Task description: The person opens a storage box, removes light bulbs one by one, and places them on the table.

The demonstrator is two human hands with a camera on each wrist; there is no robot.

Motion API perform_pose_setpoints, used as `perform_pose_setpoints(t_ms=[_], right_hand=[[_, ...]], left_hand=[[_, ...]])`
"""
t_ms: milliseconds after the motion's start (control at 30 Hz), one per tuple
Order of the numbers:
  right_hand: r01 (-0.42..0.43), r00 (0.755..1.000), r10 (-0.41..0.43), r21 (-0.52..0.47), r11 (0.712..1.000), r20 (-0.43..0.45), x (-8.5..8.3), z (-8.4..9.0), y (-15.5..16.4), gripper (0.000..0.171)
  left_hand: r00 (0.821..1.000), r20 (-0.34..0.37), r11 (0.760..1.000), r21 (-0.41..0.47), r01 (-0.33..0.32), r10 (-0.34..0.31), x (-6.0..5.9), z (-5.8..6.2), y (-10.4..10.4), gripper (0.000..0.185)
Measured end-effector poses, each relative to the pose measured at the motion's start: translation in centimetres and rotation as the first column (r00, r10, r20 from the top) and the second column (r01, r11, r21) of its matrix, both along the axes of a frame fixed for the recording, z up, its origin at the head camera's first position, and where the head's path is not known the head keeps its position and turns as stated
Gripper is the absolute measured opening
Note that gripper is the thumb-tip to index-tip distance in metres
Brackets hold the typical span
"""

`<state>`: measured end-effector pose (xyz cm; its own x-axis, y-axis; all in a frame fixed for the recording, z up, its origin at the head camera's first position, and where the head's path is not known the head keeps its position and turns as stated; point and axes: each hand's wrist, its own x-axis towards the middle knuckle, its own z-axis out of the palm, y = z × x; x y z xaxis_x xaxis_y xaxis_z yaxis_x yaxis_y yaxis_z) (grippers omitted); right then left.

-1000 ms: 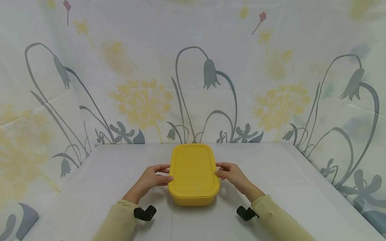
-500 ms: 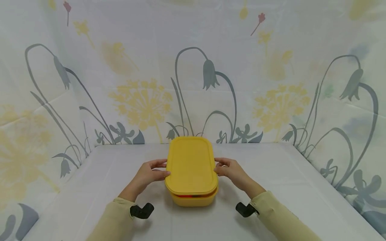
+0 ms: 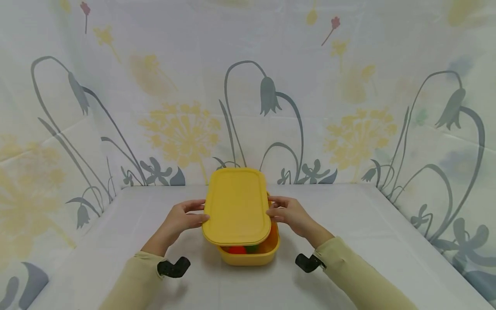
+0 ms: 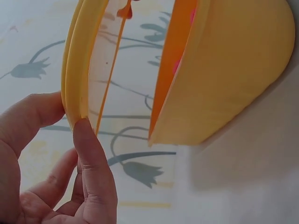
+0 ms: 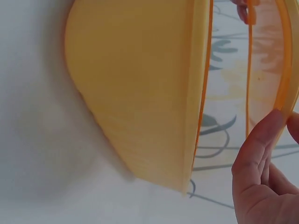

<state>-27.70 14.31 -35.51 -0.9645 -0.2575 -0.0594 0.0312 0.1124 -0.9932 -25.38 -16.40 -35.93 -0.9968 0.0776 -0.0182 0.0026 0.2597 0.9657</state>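
The step in hand is taking the top off a container: the yellow lid is held clear above the yellow box, shifted a little toward 10 o'clock of it, so that the box's near and right inner edges are open to view. The left hand pinches the lid's left rim, thumb on top and the other digits under the edge; the left wrist view shows the thumb laid against the rim with the fingers curled behind it. The right hand grips the opposite rim in the same way, and its thumb presses the lid's edge in the right wrist view.

As a judgement, the lid is free of the box, so what comes next calls for carrying it level and well aside, then laying it flat on the table without nudging the box.

The lid is a rounded rectangle with a raised border, matte and plain, and looks thin in the wrist views. The box is the same yellow, deep and round-cornered, and sits on the table at 6 o'clock of the lid, near the person. Inside it, something red and something green show under the lid's near edge; what they are cannot be told.
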Motion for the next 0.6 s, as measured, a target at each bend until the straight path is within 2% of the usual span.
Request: perform_pose_setpoints(t_ms=[267,500,600], right_hand=[[-0.029,1.000,0.029,-0.013,0.999,-0.009,-0.3,0.2,-1.5,0.050],[-0.006,0.999,0.005,0.003,1.000,0.033,-0.8,0.5,-3.4,0.048],[-0.022,0.999,0.022,-0.004,1.000,0.029,-0.9,0.8,-4.1,0.049]], left_hand=[[1.000,-0.021,1.000,-0.027,-0.007,0.007,0.2,0.4,-1.4,0.060],[1.000,-0.018,0.999,-0.039,-0.019,0.018,0.5,0.9,-2.6,0.060],[0.999,-0.018,0.998,-0.051,-0.029,0.028,0.6,1.1,-3.2,0.061]])
